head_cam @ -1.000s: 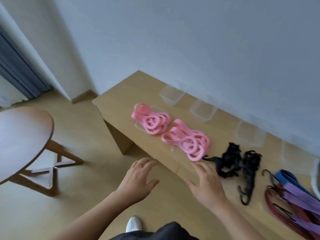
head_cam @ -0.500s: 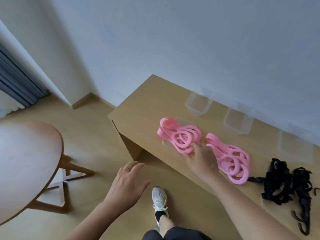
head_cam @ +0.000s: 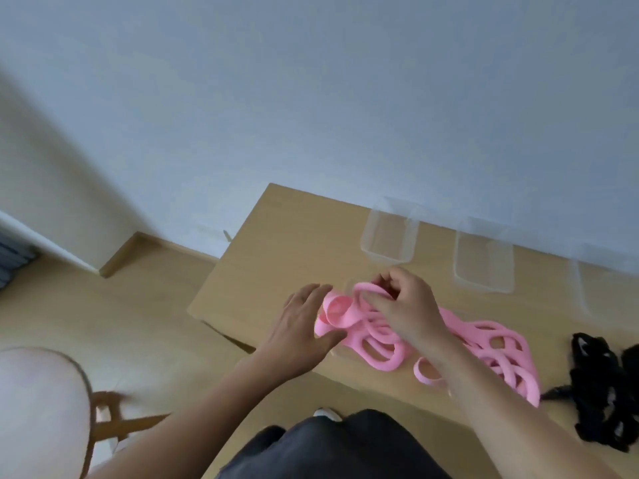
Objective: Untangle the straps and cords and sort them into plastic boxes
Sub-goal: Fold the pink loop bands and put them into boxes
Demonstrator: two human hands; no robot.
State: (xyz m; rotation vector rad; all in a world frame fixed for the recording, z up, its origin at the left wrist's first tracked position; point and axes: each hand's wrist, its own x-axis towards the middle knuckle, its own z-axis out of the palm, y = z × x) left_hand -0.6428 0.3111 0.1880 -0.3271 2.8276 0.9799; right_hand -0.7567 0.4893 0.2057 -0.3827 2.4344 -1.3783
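Two tangled bundles of pink straps lie on the wooden table [head_cam: 262, 247]. My right hand [head_cam: 404, 305] pinches a loop at the top of the left pink bundle [head_cam: 373, 337]. My left hand [head_cam: 301, 326] lies with straight fingers against the left side of that bundle. The right pink bundle [head_cam: 498, 350] stretches toward the table's front edge, partly hidden by my right forearm. A black tangle of straps [head_cam: 601, 385] sits at the far right. Clear plastic boxes stand along the wall: one [head_cam: 389, 242] behind my hands, another [head_cam: 482, 262] to its right.
A third clear box [head_cam: 584, 281] is partly visible at the right. A round wooden side table [head_cam: 38, 392] stands on the floor at the lower left. The table's left corner lies just beyond my left hand.
My right hand has closed on a loop of the left pink bundle. My left hand rose from below the table edge onto the bundle. The view shifted closer over the table.
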